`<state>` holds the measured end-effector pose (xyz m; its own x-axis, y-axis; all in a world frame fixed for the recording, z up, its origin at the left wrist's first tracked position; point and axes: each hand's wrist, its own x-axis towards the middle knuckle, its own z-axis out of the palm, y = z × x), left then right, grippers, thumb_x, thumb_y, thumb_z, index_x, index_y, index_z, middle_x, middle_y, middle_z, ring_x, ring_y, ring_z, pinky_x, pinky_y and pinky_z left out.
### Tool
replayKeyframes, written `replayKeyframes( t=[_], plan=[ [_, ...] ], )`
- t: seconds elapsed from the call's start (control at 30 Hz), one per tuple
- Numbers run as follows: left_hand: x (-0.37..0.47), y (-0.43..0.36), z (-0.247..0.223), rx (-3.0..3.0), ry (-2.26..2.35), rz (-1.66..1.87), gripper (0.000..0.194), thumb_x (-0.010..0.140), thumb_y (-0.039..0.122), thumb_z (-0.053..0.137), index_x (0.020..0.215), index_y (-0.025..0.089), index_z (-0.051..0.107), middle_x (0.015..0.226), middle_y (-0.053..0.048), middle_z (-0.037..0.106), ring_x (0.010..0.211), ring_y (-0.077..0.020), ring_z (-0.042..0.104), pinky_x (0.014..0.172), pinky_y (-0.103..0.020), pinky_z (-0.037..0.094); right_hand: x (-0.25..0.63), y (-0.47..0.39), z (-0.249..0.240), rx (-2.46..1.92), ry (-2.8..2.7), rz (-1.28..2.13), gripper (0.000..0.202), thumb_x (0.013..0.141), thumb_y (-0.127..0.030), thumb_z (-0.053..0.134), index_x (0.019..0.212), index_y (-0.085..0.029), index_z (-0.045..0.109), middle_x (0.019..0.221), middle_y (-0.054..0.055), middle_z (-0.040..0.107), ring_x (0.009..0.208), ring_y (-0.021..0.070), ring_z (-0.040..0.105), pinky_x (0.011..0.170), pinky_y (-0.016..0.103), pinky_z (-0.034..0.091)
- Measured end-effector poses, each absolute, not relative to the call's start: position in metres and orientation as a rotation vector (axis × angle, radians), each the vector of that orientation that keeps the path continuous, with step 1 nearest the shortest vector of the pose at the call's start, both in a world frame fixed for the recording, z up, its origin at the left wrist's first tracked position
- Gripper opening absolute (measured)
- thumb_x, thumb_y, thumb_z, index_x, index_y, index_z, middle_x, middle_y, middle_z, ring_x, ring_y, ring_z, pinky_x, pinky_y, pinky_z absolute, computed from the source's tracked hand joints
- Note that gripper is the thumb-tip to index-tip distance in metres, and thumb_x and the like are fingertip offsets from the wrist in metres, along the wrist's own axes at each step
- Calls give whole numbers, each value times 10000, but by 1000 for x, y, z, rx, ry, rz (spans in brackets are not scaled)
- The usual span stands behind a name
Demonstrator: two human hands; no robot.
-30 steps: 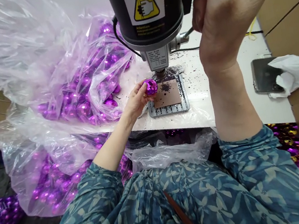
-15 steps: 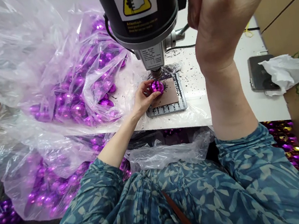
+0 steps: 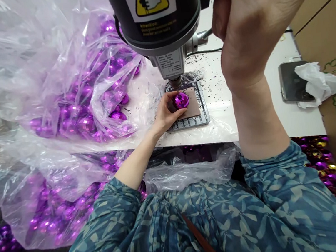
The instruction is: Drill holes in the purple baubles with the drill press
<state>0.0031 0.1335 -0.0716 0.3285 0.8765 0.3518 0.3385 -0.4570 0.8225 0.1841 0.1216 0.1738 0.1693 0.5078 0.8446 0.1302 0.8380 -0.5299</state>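
Note:
My left hand (image 3: 167, 111) pinches a shiny purple faceted ball (image 3: 181, 101) between thumb and fingers, over a brown square board (image 3: 193, 107). A small dark spot shows on the ball's top. Beneath the board is the grey slotted base plate (image 3: 205, 116) of a bench drill (image 3: 171, 60), whose chuck (image 3: 175, 82) stands just above and behind the ball. My right hand (image 3: 245, 17) is raised at the upper right beside the black motor housing (image 3: 160, 34). Its fingers are curled closed; whatever they grip is hidden behind the hand.
Clear plastic bags (image 3: 56, 96) full of purple balls (image 3: 85, 123) cover the left side. Dark shavings lie scattered on the white table (image 3: 216, 93). A black box-like item (image 3: 292, 82) with crumpled white paper (image 3: 319, 82) sits at right, near cardboard boxes (image 3: 324, 14).
My left hand has shifted the purple ball slightly right and turned it, so a dark spot on its top now shows. My right hand stays nearly where it was.

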Motion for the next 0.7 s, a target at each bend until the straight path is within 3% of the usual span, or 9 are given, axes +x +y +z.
replayKeyframes(
  t=[0.13, 0.23, 0.3, 0.37, 0.5, 0.57, 0.7],
  plan=[
    [3, 136, -76, 1963, 1035, 1116, 700, 908, 452, 981, 1459, 248, 600, 1470, -157, 755, 1413, -337, 744, 1253, -524, 602, 181, 108, 166, -446, -1181, 245, 681, 858, -706, 738, 543, -137, 534, 467, -62, 448, 478, -68, 503, 553, 57, 364],
    [2, 137, -79, 1976, 995, 1127, 705, 921, 470, 971, 1475, 249, 594, 1476, -161, 753, 1405, -342, 750, 1251, -544, 605, 185, 96, 150, -485, -1196, 89, 573, 965, -574, 689, 629, -109, 667, 498, -66, 484, 516, -76, 547, 618, 23, 443],
    [1, 137, -80, 1985, 981, 1122, 717, 933, 499, 962, 1491, 249, 587, 1492, -163, 747, 1411, -346, 747, 1251, -549, 606, 189, 93, 137, -517, -1245, -26, 448, 1030, -500, 608, 851, -153, 826, 557, -80, 527, 577, -100, 587, 677, -19, 461],
    [0, 138, -80, 1995, 959, 1124, 715, 945, 520, 951, 1496, 248, 585, 1496, -164, 748, 1410, -347, 747, 1248, -549, 609, 192, 95, 126, -515, -1277, -82, 370, 1056, -459, 575, 1043, -235, 870, 619, -97, 575, 625, -116, 618, 702, -38, 459],
    [-1, 139, -81, 1993, 934, 1143, 715, 943, 537, 952, 1484, 245, 587, 1485, -165, 758, 1395, -347, 757, 1237, -547, 618, 192, 106, 113, -426, -1238, -140, 338, 1070, -458, 588, 1069, -237, 844, 597, -111, 530, 575, -121, 581, 644, -20, 432],
    [-1, 139, -81, 1981, 942, 1137, 726, 932, 542, 963, 1479, 244, 590, 1493, -167, 756, 1406, -350, 752, 1243, -545, 614, 189, 111, 108, -405, -1229, -157, 362, 1071, -459, 587, 951, -194, 802, 558, -106, 452, 541, -122, 542, 615, -7, 401],
    [0, 139, -81, 1955, 933, 1137, 721, 926, 551, 966, 1463, 241, 598, 1480, -164, 762, 1409, -349, 752, 1245, -540, 608, 187, 114, 95, -407, -1217, -195, 526, 1107, -452, 532, 677, -149, 544, 500, -85, 414, 469, -78, 489, 520, 70, 372]
  ],
)
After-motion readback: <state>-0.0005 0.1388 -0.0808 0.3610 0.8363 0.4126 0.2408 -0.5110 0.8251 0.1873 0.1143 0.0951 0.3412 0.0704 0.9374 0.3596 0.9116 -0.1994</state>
